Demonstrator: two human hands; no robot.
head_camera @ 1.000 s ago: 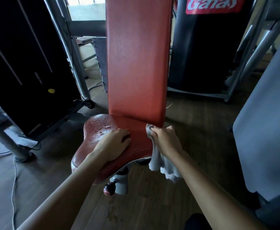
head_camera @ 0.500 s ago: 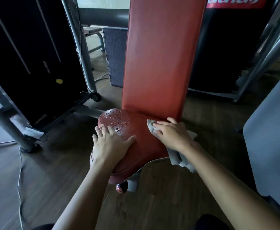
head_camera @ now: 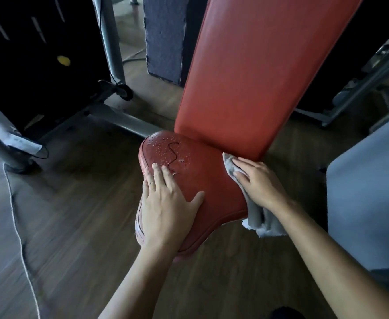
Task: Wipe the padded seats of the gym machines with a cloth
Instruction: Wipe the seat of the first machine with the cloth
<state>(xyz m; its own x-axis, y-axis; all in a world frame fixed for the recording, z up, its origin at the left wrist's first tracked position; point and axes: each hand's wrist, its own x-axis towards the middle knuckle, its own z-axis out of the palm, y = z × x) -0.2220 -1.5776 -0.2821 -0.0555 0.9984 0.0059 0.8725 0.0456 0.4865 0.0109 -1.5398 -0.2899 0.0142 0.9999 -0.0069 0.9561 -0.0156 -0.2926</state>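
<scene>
On the red seat (head_camera: 208, 178), both hands lie flat now
Left hand (head_camera: 166, 203) rests open-palmed, hardly moved; right hand (head_camera: 258, 183) has unclenched, fingers straight, pressing the cloth (head_camera: 258, 218) on the seat's back right corner.

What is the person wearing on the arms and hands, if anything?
The left forearm and right forearm are bare: no sleeves, gloves, watch or bracelet. The left hand has a small dark spot on one finger, too small to identify. The right hand shows no ring.
</scene>
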